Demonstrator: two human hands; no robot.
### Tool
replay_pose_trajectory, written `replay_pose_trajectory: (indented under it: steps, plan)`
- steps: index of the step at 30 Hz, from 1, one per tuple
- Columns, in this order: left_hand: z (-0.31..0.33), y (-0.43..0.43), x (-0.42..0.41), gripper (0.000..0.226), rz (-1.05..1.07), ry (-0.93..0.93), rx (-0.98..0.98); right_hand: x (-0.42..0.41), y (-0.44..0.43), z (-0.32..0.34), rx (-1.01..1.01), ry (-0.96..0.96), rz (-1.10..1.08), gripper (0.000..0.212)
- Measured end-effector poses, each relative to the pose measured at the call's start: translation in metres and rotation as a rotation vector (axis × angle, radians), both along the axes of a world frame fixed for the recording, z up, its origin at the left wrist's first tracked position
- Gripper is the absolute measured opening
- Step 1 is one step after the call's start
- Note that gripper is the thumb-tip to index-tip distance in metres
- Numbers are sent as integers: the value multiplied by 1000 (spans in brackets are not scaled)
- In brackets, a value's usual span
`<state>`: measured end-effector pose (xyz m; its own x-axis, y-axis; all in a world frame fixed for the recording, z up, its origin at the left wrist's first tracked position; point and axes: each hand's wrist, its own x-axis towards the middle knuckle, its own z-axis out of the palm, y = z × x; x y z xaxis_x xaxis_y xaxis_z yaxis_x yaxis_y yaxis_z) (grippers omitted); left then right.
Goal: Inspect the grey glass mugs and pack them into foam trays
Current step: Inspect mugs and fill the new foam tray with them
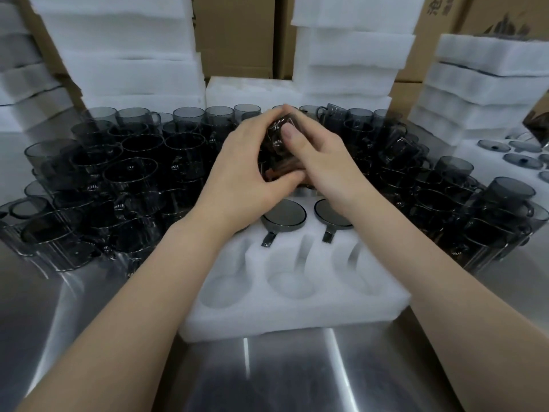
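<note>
Steel table [267, 382]: left hand [246, 165] and right hand [320, 162] grip grey mug [277, 138] between them, seemingly tilted, above foam tray [297, 316].

mug [277, 150] at 12 o'clock — mostly hidden between left hand [243, 171] and right hand [323, 168] | foam tray [297, 316] far row partly under wrists | lids [493, 145] at 3 o'clock cut by edge | foam stacks [118, 40] at 11 o'clock cropped — carton print [439, 7] unreadable

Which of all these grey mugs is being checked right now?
The mug held up between the left hand and right hand, above the foam tray. Every other mug is untouched, on the table or in the tray.
</note>
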<state>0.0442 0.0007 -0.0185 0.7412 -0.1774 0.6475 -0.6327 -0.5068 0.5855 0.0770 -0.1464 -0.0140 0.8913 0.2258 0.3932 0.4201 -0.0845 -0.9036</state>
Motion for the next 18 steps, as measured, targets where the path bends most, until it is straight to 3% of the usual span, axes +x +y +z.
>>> replay_pose_trajectory:
  steps: [3,6,10,14,18]
  plan:
    - [1,0,0,63,52,3,-34,-1,1,0,-163,-122,-104,48]
    - [0,2,1,62,55,20,-57,-4,1,1,-128,-118,-97,42]
    - [-2,3,3,66,25,43,-78,-7,1,4,116,32,-15,30]
    - [-2,5,2,65,-56,28,-121,-4,-1,5,238,148,42,32]
    - [-3,6,1,66,-126,38,-180,2,-5,5,368,384,277,37]
